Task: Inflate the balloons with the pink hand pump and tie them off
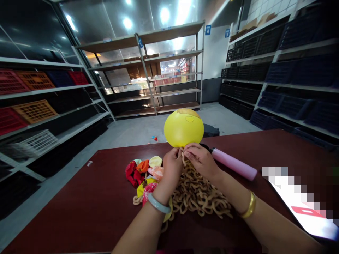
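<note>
A yellow inflated balloon [182,128] with a heart outline and a tan patch stands above my hands, its neck low between my fingers. My left hand [172,163] is closed, pinching at that neck. Close against it, my right hand [201,158] is closed too, its fingers at the neck. A short end of a tan rubber band [184,161] hangs between the hands. Beneath them lies a heap of tan rubber bands [200,192]. Left of my left hand are several uninflated balloons [143,166] in red, orange, yellow and pink. My fingers partly hide the balloon's neck.
A pink hand pump [234,164] lies on the dark red table [106,197], right of my hands. Farther right is a device with a bright screen [304,208]. Shelves with crates [37,109] stand at both sides; a metal rack [150,70] is behind.
</note>
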`<act>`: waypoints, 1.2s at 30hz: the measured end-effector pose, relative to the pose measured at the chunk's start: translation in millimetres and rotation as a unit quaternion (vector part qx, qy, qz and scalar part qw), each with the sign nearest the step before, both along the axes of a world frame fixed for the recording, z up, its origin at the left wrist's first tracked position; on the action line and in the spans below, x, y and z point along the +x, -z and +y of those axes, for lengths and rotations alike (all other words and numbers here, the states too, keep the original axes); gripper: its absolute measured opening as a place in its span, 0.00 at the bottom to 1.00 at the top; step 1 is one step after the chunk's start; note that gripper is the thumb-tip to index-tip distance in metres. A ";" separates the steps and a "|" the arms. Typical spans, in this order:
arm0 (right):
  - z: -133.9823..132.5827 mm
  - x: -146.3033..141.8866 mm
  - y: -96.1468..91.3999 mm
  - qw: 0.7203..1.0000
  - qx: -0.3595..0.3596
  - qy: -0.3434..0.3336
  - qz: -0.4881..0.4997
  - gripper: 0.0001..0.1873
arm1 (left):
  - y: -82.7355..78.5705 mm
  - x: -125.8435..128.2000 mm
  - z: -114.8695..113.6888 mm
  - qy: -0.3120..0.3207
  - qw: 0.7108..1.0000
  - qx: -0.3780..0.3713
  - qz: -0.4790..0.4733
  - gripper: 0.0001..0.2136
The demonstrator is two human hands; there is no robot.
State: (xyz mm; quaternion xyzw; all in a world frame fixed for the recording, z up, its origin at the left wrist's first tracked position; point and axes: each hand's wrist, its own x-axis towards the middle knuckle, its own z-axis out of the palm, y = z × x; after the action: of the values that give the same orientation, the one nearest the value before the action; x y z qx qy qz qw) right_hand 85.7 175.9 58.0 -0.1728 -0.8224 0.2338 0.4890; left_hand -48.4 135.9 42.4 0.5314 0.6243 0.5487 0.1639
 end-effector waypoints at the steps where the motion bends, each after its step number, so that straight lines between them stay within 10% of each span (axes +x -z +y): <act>1: 0.7 0.7 0.6 1.000 -0.001 0.002 0.004 0.07 | -0.1 0.3 -0.2 0.004 1.000 0.002 0.002 0.12; 15: 0.3 8.6 -4.3 0.984 -0.157 0.080 -0.010 0.04 | -4.7 8.0 -8.6 0.004 0.996 0.055 0.069 0.08; 36: -4.6 7.0 -0.2 0.982 0.063 0.173 -0.037 0.04 | -3.5 9.9 -4.4 0.114 0.987 0.037 -0.106 0.09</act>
State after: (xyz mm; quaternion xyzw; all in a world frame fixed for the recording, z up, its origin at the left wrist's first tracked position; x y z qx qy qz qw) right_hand 92.7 171.3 58.2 -0.2904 -0.8107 0.0868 0.5010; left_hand -38.5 131.5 45.9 0.5435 0.5179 0.6026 0.2706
